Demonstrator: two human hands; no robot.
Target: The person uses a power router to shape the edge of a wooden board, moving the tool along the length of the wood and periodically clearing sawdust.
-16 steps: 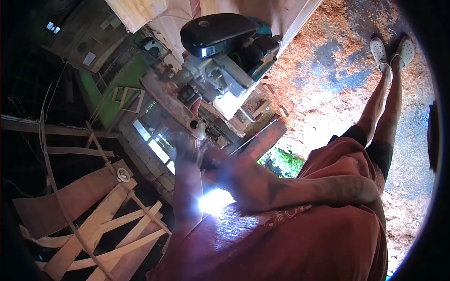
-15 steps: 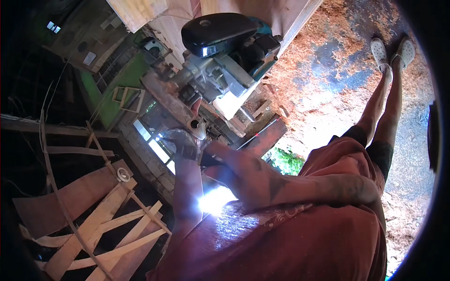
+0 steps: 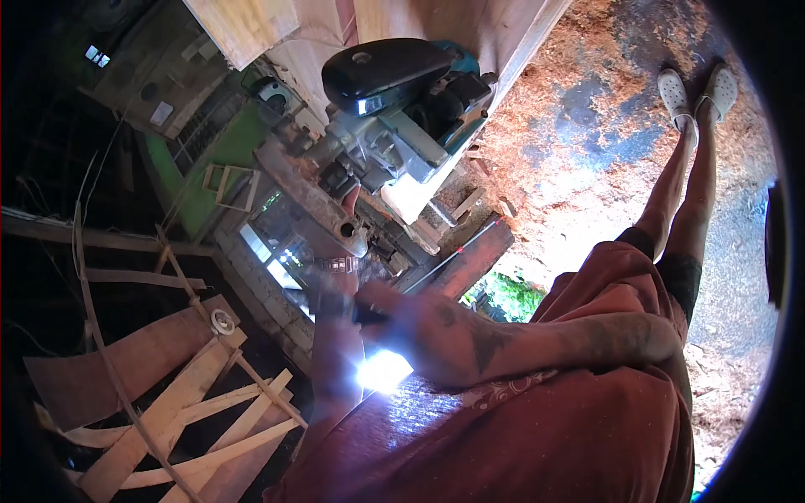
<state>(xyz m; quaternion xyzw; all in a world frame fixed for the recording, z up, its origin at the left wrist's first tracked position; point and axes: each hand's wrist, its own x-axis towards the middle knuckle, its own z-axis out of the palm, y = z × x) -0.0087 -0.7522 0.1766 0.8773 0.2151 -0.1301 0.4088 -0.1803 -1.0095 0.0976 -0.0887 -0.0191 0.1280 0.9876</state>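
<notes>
My right hand point(image 3: 419, 323) reaches in from the right in front of my red-brown shirt. Its fingers are closed round something dark whose kind I cannot make out. Close beside it is my left hand point(image 3: 332, 312), smeared by motion, so its fingers cannot be told apart. Just beyond the hands shows a ridged, metallic-looking strip point(image 3: 340, 264), partly blurred. A rusty metal pipe-like part point(image 3: 348, 230) with an open round end lies farther off, joined to a small engine point(image 3: 381, 142) with a black tank point(image 3: 386, 67).
Wooden boards point(image 3: 243, 25) rise behind the engine. A reddish beam point(image 3: 474, 256) lies right of the hands. Planks and slats point(image 3: 180, 394) are stacked at lower left, with a small white ring point(image 3: 221, 322) on them. Sawdust point(image 3: 570, 168) covers the ground near my shoes.
My left hand has drawn back toward my body, now blurred, and the ridged strip has come into sight. My right hand has shifted slightly left and down. The engine stays in place.
</notes>
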